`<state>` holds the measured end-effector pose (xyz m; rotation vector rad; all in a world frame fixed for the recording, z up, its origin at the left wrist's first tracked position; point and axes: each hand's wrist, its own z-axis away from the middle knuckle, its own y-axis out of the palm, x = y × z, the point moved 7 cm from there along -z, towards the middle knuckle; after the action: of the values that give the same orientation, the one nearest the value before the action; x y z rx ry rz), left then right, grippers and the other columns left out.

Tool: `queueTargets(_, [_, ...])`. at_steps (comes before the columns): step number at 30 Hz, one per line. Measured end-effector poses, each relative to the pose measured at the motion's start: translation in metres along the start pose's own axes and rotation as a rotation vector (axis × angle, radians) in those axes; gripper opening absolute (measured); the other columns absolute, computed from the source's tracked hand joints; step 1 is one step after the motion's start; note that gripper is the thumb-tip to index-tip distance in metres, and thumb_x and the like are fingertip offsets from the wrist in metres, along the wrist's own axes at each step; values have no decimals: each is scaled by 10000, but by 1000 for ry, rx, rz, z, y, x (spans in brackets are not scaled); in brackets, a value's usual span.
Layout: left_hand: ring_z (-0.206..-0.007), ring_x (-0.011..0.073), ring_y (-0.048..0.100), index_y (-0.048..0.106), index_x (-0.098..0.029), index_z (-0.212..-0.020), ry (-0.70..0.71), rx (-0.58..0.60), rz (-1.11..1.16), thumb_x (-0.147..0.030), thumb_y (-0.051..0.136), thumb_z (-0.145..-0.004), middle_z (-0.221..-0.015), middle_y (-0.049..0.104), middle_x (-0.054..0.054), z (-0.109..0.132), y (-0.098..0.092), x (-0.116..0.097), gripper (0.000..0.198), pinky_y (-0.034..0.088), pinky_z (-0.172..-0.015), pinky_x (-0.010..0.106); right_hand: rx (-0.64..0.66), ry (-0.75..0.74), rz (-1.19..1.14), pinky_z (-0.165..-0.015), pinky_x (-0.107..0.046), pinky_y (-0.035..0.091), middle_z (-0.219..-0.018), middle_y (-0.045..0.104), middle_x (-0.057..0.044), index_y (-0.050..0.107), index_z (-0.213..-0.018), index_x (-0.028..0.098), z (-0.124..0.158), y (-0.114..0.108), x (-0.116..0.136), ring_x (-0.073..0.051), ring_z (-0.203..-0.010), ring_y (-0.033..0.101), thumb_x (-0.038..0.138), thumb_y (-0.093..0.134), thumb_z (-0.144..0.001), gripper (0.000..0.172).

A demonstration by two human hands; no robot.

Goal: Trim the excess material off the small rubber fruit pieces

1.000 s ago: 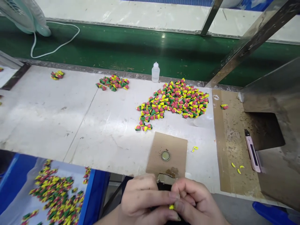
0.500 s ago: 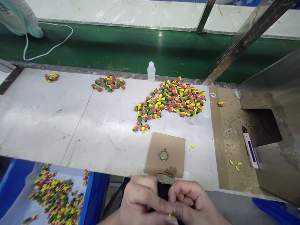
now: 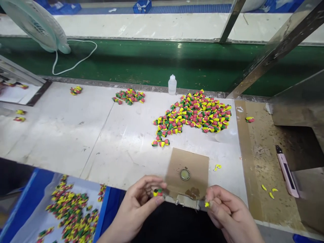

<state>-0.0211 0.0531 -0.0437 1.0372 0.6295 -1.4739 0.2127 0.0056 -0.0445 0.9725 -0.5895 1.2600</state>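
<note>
My left hand [image 3: 136, 206] pinches a small red, green and yellow moulded piece [image 3: 157, 192] at its fingertips. My right hand [image 3: 227, 212] holds a tiny yellow crescent piece [image 3: 207, 204] between finger and thumb. The hands stand apart, at the near edge of a torn cardboard sheet [image 3: 188, 172]. On that sheet lies a round metal bottle-cap-like disc [image 3: 185, 174]. Beyond it, a large heap of similar coloured pieces [image 3: 192, 113] covers the white table [image 3: 76, 135].
Smaller heaps [image 3: 128, 96] lie farther back, near a plastic dropper bottle [image 3: 172, 85]. At lower left, a blue-edged tray [image 3: 72, 212] holds several pieces. To the right are yellow bits [image 3: 268, 191] and a pink utility knife [image 3: 287, 175]. A green belt [image 3: 152, 64] runs behind.
My hands have moved apart from their close pinch. The left now shows a coloured piece, and the right keeps the yellow bit. The view has tilted slightly up and shifted.
</note>
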Motion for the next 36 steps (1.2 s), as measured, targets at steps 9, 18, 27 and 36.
queueTargets(9, [-609, 132, 804, 786, -184, -808, -67, 68, 549, -120, 1053, -577, -879, 858, 23, 0, 19, 13, 359, 625, -592, 169, -73, -315, 462, -474, -240, 333, -588, 333, 71, 714, -866, 232, 3, 9, 33, -130, -504, 356, 533, 598, -1051, 371])
queueTargets(18, [-688, 111, 786, 864, -282, -928, 28, 306, 645, -195, 1055, -610, -860, 823, -3, 4, 62, 1, 382, 594, -637, 147, 54, -875, 874, -500, -192, 427, -584, 608, 64, 634, -911, 235, 22, 62, 92, -87, -460, 575, 308, 410, -1171, 351])
queueTargets(27, [-672, 119, 744, 878, -324, -917, 27, 241, 629, -283, 1045, -628, -863, 741, -9, 10, 67, 1, 337, 557, -568, 164, 24, -945, 993, -495, -236, 411, -573, 619, 52, 653, -892, 215, 25, 65, 89, -96, -444, 557, 244, 397, -1169, 378])
queueTargets(36, [-629, 108, 699, 906, -378, -899, 73, 232, 529, -374, 1041, -617, -789, 747, 9, 8, 69, -3, 312, 584, -604, 189, -16, -987, 1046, -477, -297, 317, -555, 563, 68, 660, -949, 225, 31, 68, 79, -110, -445, 472, 182, 400, -1161, 339])
